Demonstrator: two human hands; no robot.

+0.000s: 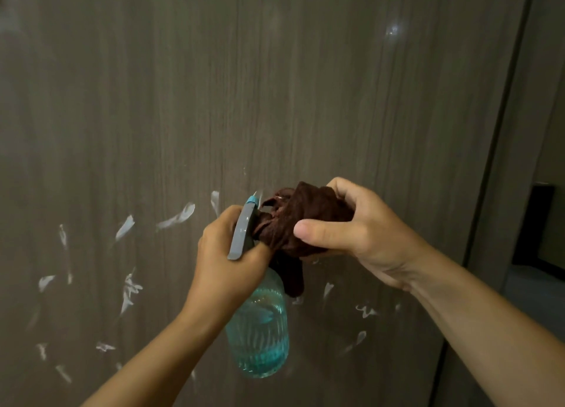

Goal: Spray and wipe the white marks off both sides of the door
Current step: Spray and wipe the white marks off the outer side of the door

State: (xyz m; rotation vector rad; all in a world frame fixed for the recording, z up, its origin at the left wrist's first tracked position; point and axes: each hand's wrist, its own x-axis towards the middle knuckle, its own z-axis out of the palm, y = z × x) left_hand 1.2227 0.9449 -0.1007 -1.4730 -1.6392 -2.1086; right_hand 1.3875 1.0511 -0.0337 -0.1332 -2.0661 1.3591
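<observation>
Door (275, 85): grey-brown wood grain, filling nearly the whole view, upright and close ahead. White marks (175, 218) scattered over its lower half, short smears and flecks, mostly left of the hands, a few lower right (367, 311). Upper half mostly free of smears; small bright glint near top right.

Spray bottle (260, 336): clear ribbed body, blue-green tint, hanging below the left hand in front of the door. Grey trigger head (241, 232) with a blue nozzle tip pointing up toward the door.

Left hand (226, 259): wrapped tight round the bottle neck just under the grey head, fingers curled, back of hand toward the camera. Also catching one end of the cloth against the bottle head; exact fingers on the cloth not clear.

Cloth (299, 220): dark brown, bunched, stretched between the two hands, a tail drooping down over the bottle's shoulder.

Right hand (354, 232): closed round the bunched cloth, thumb laid flat along the near side, fingers folded over the top. Not touching the door.

Both forearms bare, reaching in from below.

Door edge and darker frame (501, 131) at right; beyond it a dim room with a dark object (533, 223) low down.
</observation>
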